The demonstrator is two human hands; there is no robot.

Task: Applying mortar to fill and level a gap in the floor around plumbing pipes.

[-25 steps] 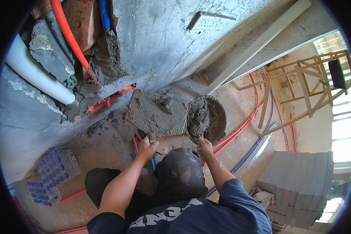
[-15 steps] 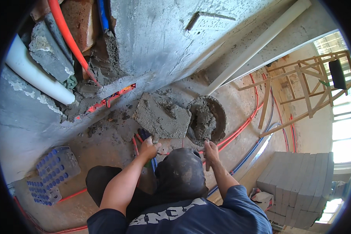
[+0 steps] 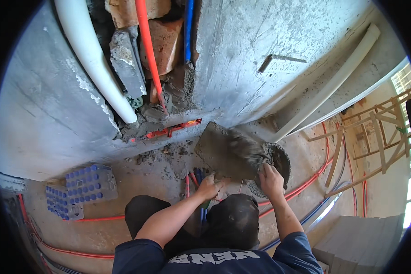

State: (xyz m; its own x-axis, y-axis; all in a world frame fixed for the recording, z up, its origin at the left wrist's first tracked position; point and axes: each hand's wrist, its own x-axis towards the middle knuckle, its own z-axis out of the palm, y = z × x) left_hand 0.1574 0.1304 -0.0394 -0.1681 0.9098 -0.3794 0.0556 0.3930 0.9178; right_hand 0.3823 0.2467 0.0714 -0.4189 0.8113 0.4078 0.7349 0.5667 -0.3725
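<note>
My left hand is closed at the near edge of a flat mortar board, gripping its handle, which is mostly hidden. A wet film covers much of the board, and a heap of grey mortar, smeared by motion, sits toward its right side. Closed over the board's right end is my right hand, holding what looks like a trowel; its blade is lost in the blurred mortar. Just beyond that hand stands a round bucket caked with mortar, partly covered by the board and hand.
Ahead rises a grey wall with an opening holding bricks, a white pipe, and red and blue conduits. Bottle packs stand left. Red conduits cross the floor right, near a wooden frame and stacked grey blocks.
My right hand has come up from the bucket to the board's right end. Mortar spread over the board is now gathered toward its right side. The view has shifted, moving the scene rightward.
</note>
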